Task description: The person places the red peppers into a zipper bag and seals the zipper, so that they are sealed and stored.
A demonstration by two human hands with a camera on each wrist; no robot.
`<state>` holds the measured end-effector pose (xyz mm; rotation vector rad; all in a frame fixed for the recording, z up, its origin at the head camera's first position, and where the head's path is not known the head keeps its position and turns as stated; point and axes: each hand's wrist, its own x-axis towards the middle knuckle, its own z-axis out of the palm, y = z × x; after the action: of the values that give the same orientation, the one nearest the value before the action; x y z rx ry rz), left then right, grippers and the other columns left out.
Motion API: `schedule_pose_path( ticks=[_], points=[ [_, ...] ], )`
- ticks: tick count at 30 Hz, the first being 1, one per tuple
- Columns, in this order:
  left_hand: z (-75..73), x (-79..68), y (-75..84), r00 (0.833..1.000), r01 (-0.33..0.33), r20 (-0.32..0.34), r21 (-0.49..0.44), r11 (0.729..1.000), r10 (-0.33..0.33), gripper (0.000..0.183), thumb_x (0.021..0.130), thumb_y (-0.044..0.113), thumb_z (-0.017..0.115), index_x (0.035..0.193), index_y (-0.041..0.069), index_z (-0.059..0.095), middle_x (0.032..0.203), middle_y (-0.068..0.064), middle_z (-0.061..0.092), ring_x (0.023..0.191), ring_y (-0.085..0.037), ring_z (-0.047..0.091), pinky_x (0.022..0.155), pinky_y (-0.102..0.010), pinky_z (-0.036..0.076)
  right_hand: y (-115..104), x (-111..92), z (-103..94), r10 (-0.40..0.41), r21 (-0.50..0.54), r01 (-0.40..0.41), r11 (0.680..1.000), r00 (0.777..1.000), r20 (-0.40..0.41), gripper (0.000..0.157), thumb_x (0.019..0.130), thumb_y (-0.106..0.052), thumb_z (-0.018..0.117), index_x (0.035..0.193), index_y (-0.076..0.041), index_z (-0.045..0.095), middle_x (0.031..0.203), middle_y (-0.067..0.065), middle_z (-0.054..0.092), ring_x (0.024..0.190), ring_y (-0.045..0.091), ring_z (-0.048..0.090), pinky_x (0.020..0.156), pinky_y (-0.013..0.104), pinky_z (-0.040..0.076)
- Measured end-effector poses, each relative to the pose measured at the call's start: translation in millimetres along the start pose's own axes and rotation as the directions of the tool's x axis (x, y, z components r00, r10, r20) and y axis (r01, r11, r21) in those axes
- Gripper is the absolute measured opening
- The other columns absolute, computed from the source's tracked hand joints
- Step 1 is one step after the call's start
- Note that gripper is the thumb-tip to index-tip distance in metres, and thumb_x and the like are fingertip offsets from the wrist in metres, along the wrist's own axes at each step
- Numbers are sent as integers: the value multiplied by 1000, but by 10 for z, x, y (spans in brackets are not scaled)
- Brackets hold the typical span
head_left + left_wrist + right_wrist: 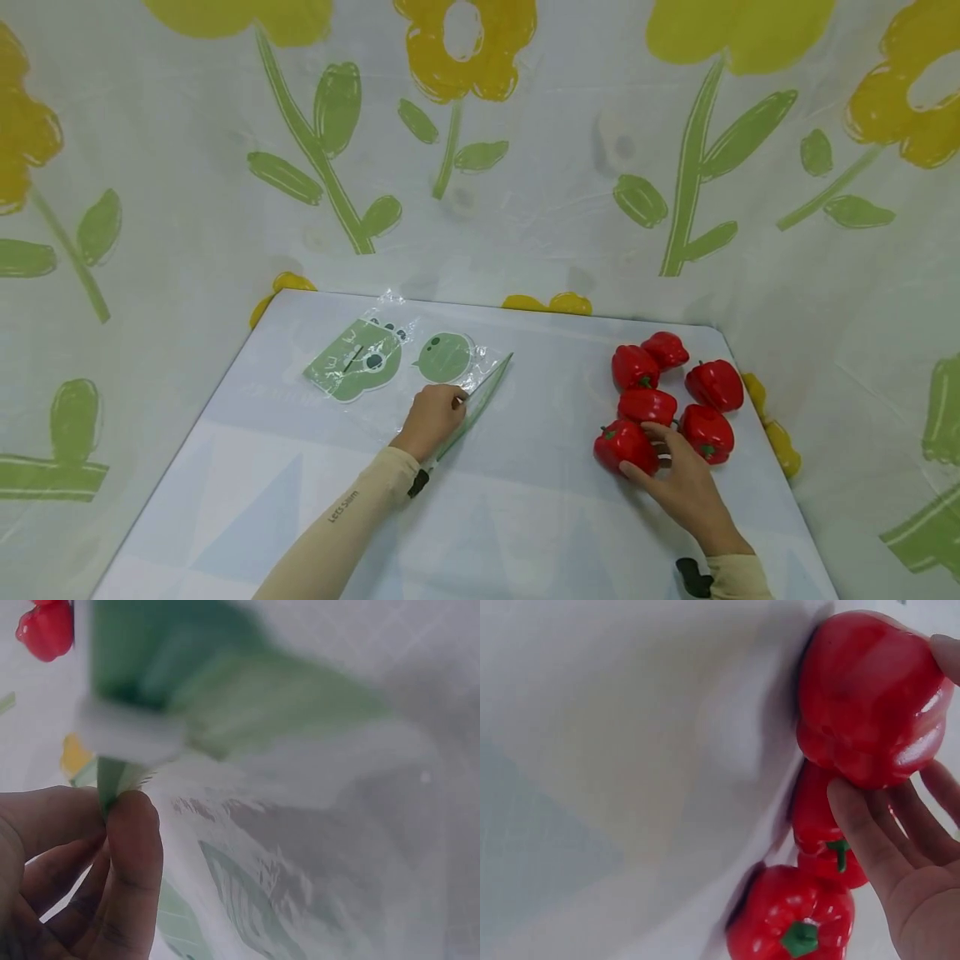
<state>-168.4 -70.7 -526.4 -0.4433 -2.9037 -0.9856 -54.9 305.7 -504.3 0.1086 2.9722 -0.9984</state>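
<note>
Your left hand (433, 421) pinches, and partly covers, a clear bag (408, 379) toward the table's (525, 525) far-left corner. Your right hand (686, 492) grips a red bell pepper (621, 446) near the right edge, hiding one side.

Head view: light soft and even, slightly dim; small glare on bag (367, 358) and peppers (648, 407). Left wrist view: green part of bag strongly blurred, picture greyish. Right wrist view: white highlights on peppers, soft shadow on table (630, 787).
</note>
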Motion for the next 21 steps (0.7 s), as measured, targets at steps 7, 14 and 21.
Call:
schedule_pose_path(
  ticks=[7, 14, 21],
  points=[
    [-35, 10, 6, 996, 73, 46, -60, 996, -70, 17, 88, 5, 69, 101, 5, 78, 83, -1, 72, 74, -12, 62, 70, -32, 55, -41, 5, 86, -92, 27, 93, 995, 994, -59, 81, 77, -39, 89, 144, -11, 52, 134, 16, 58, 115, 34, 57, 85, 51, 59],
    [-61, 15, 4, 989, 131, 87, -115, 985, -121, 18, 90, 10, 69, 106, 4, 77, 89, -3, 74, 79, -13, 65, 75, -35, 57, -173, 48, 147, -27, 166, 35, 985, 998, -53, 81, 80, -40, 86, 147, -14, 49, 138, 12, 57, 120, 33, 56, 89, 50, 57],
    [-80, 37, 5, 983, 162, 105, -147, 976, -147, 18, 92, 13, 72, 107, 5, 77, 90, -5, 74, 69, -10, 62, 64, -28, 54, -292, 97, 211, 64, 343, -65, 937, 998, 13, 82, 84, -49, 80, 150, -15, 46, 144, 11, 53, 125, 32, 53, 94, 40, 56]
  ],
)
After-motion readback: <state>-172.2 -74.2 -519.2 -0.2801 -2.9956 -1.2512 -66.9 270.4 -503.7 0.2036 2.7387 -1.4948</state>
